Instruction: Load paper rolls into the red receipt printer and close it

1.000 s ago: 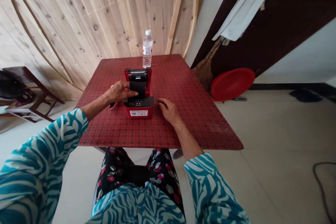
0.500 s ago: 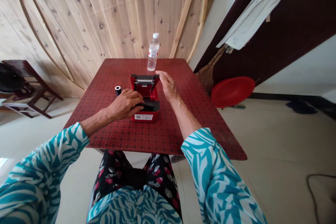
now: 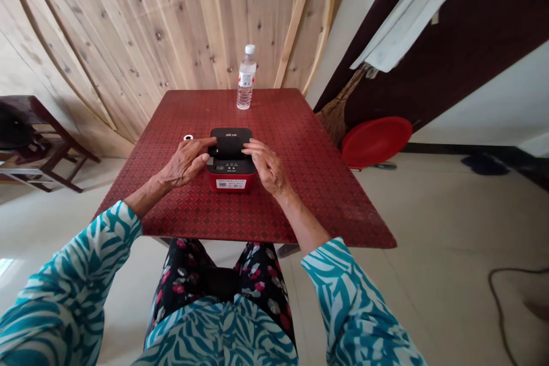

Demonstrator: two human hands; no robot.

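Both hands are at the lid [image 3: 230,132] of the small red printer [image 3: 231,183], and the step in hand looks like pressing that lid down, so it is best done with even weight from both sides, the base held square on the counter [image 3: 300,183] and fingertips kept out of the seam. The left hand [image 3: 185,163] rests its fingers on the lid's left edge, thumb held apart lower down; the right hand [image 3: 271,169] lays loosely extended fingers at the right edge, so neither grip is clamped on anything. The fingers partly cover the seam, so I can't tell whether the lid is fully seated. The printer sits between the two grips, upright, with its white label [image 3: 231,183] facing the person and its buttons on top just behind that face. I judge its long axis to run straight away from the person, between the hands, roughly toward the bottle [image 3: 246,79] well beyond the grips. A small roll [image 3: 188,137] stands just past the left knuckles.
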